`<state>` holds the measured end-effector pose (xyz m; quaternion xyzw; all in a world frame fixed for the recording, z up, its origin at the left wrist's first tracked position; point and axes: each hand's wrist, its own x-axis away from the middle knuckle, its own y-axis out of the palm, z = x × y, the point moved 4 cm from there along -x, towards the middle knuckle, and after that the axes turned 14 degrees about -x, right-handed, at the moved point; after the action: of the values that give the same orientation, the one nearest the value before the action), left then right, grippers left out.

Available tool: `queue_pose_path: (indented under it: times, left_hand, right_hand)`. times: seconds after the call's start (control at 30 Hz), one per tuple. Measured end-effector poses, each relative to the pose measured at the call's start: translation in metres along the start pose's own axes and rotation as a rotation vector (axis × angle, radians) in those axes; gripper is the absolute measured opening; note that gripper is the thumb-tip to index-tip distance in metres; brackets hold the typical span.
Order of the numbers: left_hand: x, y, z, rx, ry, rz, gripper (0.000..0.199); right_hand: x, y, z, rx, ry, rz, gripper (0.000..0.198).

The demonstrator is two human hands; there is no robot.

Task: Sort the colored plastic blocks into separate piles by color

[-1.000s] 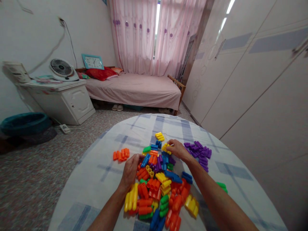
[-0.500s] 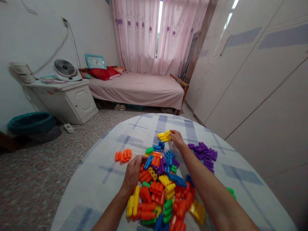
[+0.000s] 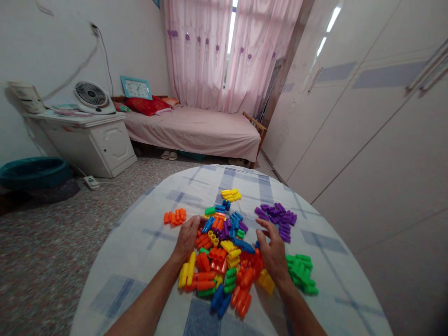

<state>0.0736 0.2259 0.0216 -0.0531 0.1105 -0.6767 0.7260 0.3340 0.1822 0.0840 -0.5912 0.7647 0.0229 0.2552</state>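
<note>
A mixed pile of plastic building blocks (image 3: 217,254), shaped like joined tubes in orange, yellow, blue, green and purple, lies on the round table. My left hand (image 3: 188,237) rests against the pile's upper left edge, its fingers loosely curved and lying over the blocks; the fingertips are partly hidden. Over the pile's right side hovers my right hand (image 3: 273,249), fingers apart and nothing in them. Single-colour groups lie around the pile: yellow blocks (image 3: 231,194) at the far side, orange blocks (image 3: 175,216) to the left, purple blocks (image 3: 276,215) and green blocks (image 3: 301,273) to the right.
A checked white and blue cloth (image 3: 140,261) covers the table. Beyond it stand a bed (image 3: 196,128), a white cabinet (image 3: 110,144) with a fan (image 3: 91,95), and a teal bin (image 3: 35,172). A tall wardrobe (image 3: 378,154) rises on the right.
My right hand has let go of the yellow blocks at the far side and come back toward me, beside the pile. My left hand stays at the pile. The view has shifted slightly right.
</note>
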Motion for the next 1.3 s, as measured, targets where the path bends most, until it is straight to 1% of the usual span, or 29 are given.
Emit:
queue_pose_path:
  times: [0.1,0.2,0.27,0.33,0.47,0.53,0.6,0.67,0.7,0.77,0.8,0.87,1.0,1.07,1.17,1.3]
  left_hand:
    - [0.000,-0.001,0.004,-0.037,0.014,0.013,0.044]
    - [0.002,-0.001,0.011,-0.115,0.051,0.052,0.044]
    - [0.004,0.000,0.015,-0.172,0.088,0.081,0.044]
    - [0.007,0.003,0.018,-0.211,0.124,0.080,0.044]
    - [0.014,0.008,0.021,-0.264,0.163,0.021,0.043]
    - [0.015,0.007,0.024,-0.316,0.169,0.036,0.043]
    - [0.010,0.004,0.032,-0.430,0.196,0.081,0.042]
    - [-0.001,0.006,0.047,-0.607,0.259,0.125,0.038]
    - [-0.008,0.010,0.056,-0.719,0.288,0.126,0.036]
    - [-0.025,0.024,0.071,-0.942,0.306,0.087,0.035]
    - [-0.034,0.033,0.077,-1.031,0.292,0.054,0.035]
    - [-0.051,0.052,0.083,-1.135,0.237,-0.008,0.035]
    - [-0.073,0.080,0.081,-1.199,0.115,-0.072,0.037]
    - [-0.078,0.087,0.077,-1.215,0.079,-0.070,0.036]
    - [-0.081,0.091,0.073,-1.208,0.056,-0.039,0.038]
    - [-0.082,0.092,0.081,-1.156,0.060,-0.006,0.039]
  right_hand:
    - [0.032,-0.012,0.011,0.098,-0.071,0.065,0.030]
    - [0.042,-0.014,0.024,0.150,-0.164,0.104,0.030]
    - [0.043,-0.012,0.032,0.153,-0.180,0.095,0.032]
    - [0.042,-0.009,0.037,0.132,-0.136,0.072,0.036]
    - [0.042,-0.006,0.045,0.020,0.043,0.016,0.043]
    - [0.042,-0.006,0.047,-0.033,0.091,-0.007,0.043]
    - [0.042,-0.006,0.048,-0.062,0.102,-0.016,0.041]
    - [0.041,-0.006,0.048,-0.066,0.105,-0.009,0.040]
    - [0.041,-0.006,0.048,-0.061,0.105,-0.003,0.039]
    - [0.040,-0.006,0.048,-0.046,0.101,0.006,0.038]
    - [0.039,-0.006,0.048,-0.038,0.097,0.006,0.037]
    - [0.039,-0.006,0.047,-0.026,0.088,-0.003,0.036]
    - [0.041,-0.007,0.046,0.004,0.071,-0.008,0.033]
    - [0.041,-0.008,0.045,0.019,0.063,-0.007,0.032]
    - [0.041,-0.008,0.044,0.030,0.046,-0.014,0.030]
    - [0.041,-0.008,0.044,0.029,0.042,-0.044,0.029]
